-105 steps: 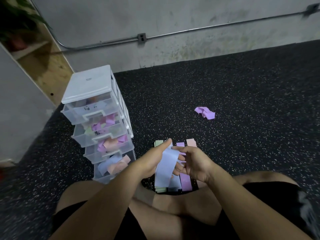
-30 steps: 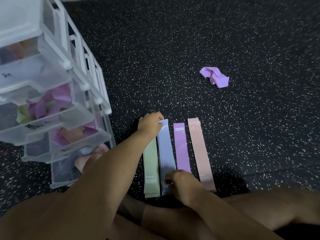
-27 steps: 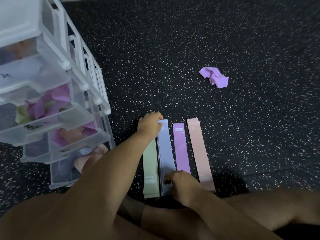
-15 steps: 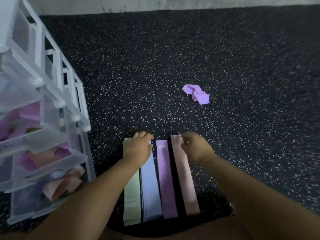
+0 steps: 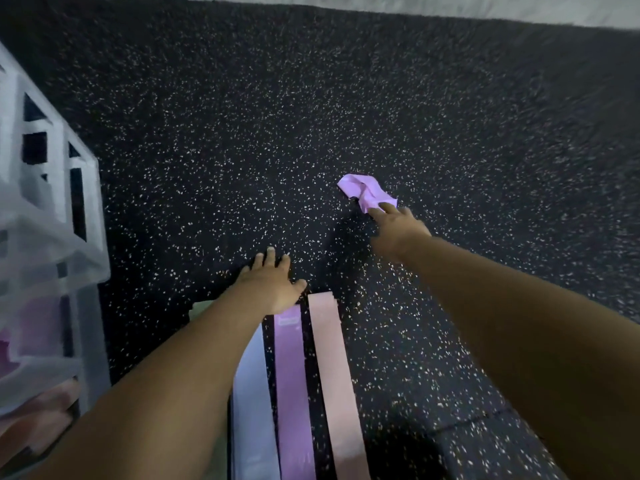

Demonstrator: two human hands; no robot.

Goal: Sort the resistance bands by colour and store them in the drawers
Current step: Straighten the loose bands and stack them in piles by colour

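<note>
So the person is down on the black speckled rubber floor (image 5: 214, 126) with 2 bare arms stretched out in front. The right hand (image 5: 398, 227) is way out at the crumpled purple resistance band (image 5: 363, 190), which sits by itself well apart from everything else. Its fingertips (image 5: 385, 206) are straight and just touching the near edge of that band, nothing curled round it or pinching it as far as I can see. The left hand (image 5: 272, 287) is palm down with the fingers (image 5: 270, 255) spread, right at the far ends of the 4 flat bands. Those lie lengthwise side by side in a neat row: a pink band (image 5: 337, 375) on the right, a purple band (image 5: 292, 375) next to it with a thin gap of floor between them, then a blue-grey band (image 5: 252, 396) partly under the left forearm. Last is a pale green band (image 5: 200, 308), nearly all hidden by that arm, just a sliver showing. Off to the left stands the white plastic drawer unit (image 5: 48, 209), pretty blurry, with see-through drawers. I can make out pink bands (image 5: 38, 410) bunched in a lower drawer and something purplish higher up, but can't tell more than that. A strip of pale wall (image 5: 485, 10) runs along the top where the floor ends.
</note>
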